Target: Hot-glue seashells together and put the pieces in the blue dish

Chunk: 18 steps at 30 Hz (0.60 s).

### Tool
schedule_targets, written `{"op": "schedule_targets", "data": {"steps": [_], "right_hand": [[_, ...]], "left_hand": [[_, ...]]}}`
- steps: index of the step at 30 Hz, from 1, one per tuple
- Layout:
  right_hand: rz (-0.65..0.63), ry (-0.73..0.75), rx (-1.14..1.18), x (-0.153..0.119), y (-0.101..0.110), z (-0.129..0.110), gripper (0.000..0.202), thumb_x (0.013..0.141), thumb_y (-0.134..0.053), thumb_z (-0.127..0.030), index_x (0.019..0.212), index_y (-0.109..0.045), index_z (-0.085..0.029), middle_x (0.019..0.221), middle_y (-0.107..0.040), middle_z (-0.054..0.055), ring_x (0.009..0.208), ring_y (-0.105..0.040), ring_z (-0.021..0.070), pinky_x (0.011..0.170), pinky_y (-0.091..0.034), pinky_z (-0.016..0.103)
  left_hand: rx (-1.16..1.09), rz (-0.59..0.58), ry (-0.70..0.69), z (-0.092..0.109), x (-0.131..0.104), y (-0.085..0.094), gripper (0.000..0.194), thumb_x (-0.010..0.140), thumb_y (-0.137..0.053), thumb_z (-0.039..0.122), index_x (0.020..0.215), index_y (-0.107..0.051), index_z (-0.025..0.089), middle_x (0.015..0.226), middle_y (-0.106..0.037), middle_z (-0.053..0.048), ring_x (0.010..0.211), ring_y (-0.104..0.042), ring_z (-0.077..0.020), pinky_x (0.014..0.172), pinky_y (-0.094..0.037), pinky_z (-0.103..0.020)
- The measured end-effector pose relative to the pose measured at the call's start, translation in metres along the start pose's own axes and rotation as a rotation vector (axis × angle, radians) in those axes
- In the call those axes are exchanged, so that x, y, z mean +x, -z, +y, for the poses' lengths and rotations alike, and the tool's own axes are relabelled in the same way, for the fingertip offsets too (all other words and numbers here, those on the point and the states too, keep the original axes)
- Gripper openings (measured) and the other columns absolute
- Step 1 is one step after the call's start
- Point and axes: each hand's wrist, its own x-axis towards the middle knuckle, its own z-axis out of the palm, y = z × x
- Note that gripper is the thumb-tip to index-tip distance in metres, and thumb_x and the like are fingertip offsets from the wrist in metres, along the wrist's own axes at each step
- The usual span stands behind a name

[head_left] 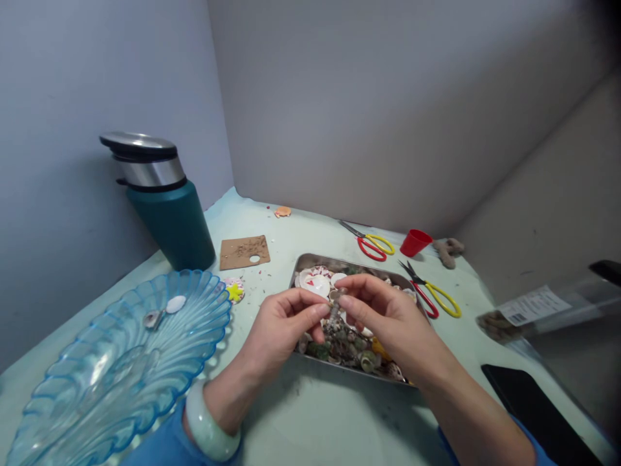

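Note:
A small greyish, ridged piece that looks like a spiral shell [335, 310] is held up over a metal tray [354, 370] filled with shells. My right hand [383, 310] pinches its upper end between thumb and fingers. From the other side my left hand [286, 320] meets it, thumb and forefinger pressed together at its edge; the exact contact is partly hidden. Under my hands lie white flat shells [314, 283], many small dark and greenish shells [334, 344], and a yellow piece [380, 349].
Left stands a blue scalloped glass dish [189, 349] holding two small pieces, with a teal bottle [169, 220] behind. Cardboard [237, 254] lies beyond. Two pairs of scissors [373, 244], a red cup [416, 243], a plastic bag [538, 314] and a black phone-like slab [533, 408] are right.

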Motion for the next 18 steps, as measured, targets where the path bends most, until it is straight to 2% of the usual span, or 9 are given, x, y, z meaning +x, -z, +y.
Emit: {"op": "schedule_targets", "data": {"steps": [3,6,11,14,18], "right_hand": [[-0.003,-0.004,0.021,0.001,0.001,0.001,0.018,0.080,-0.067,-0.034,0.090,-0.062,-0.020,0.076,-0.057,-0.002,0.066,-0.050,0.0123,0.061,-0.039,0.026],[-0.015,-0.047,0.075,0.000,0.000,0.002,0.020,0.078,-0.069,-0.036,0.086,-0.060,-0.020,0.069,-0.054,-0.003,0.061,-0.047,0.0115,0.057,-0.038,0.025],[-0.031,-0.175,0.317,-0.003,-0.009,0.003,0.026,0.076,-0.073,-0.038,0.091,-0.060,-0.021,0.064,-0.052,-0.005,0.055,-0.047,0.0099,0.051,-0.036,0.022],[-0.023,-0.241,0.455,-0.004,-0.014,0.004,0.028,0.072,-0.076,-0.039,0.085,-0.061,-0.020,0.062,-0.052,-0.005,0.053,-0.046,0.0089,0.048,-0.036,0.021],[-0.013,-0.271,0.601,-0.004,-0.015,0.005,0.028,0.071,-0.079,-0.037,0.082,-0.061,-0.018,0.063,-0.055,-0.003,0.053,-0.047,0.0082,0.048,-0.038,0.020]], "left_hand": [[-0.012,-0.009,-0.002,-0.002,0.001,0.000,0.020,0.078,-0.070,0.034,0.079,-0.068,0.014,0.049,-0.062,0.002,0.047,-0.053,-0.0085,0.053,-0.037,-0.021],[-0.059,-0.025,-0.010,-0.004,0.002,0.001,0.019,0.079,-0.070,0.033,0.082,-0.068,0.014,0.049,-0.062,0.002,0.047,-0.053,-0.0079,0.054,-0.038,-0.020],[-0.178,-0.018,0.005,-0.006,0.003,0.002,0.020,0.077,-0.072,0.034,0.083,-0.065,0.016,0.047,-0.060,0.003,0.045,-0.053,-0.0082,0.052,-0.037,-0.020],[-0.243,-0.028,0.038,-0.004,0.002,0.001,0.020,0.078,-0.071,0.034,0.081,-0.063,0.016,0.047,-0.060,0.003,0.045,-0.053,-0.0083,0.052,-0.037,-0.020],[-0.324,-0.064,0.049,-0.001,0.000,0.002,0.022,0.081,-0.068,0.036,0.088,-0.064,0.015,0.053,-0.062,0.002,0.049,-0.056,-0.0088,0.056,-0.041,-0.020]]}}
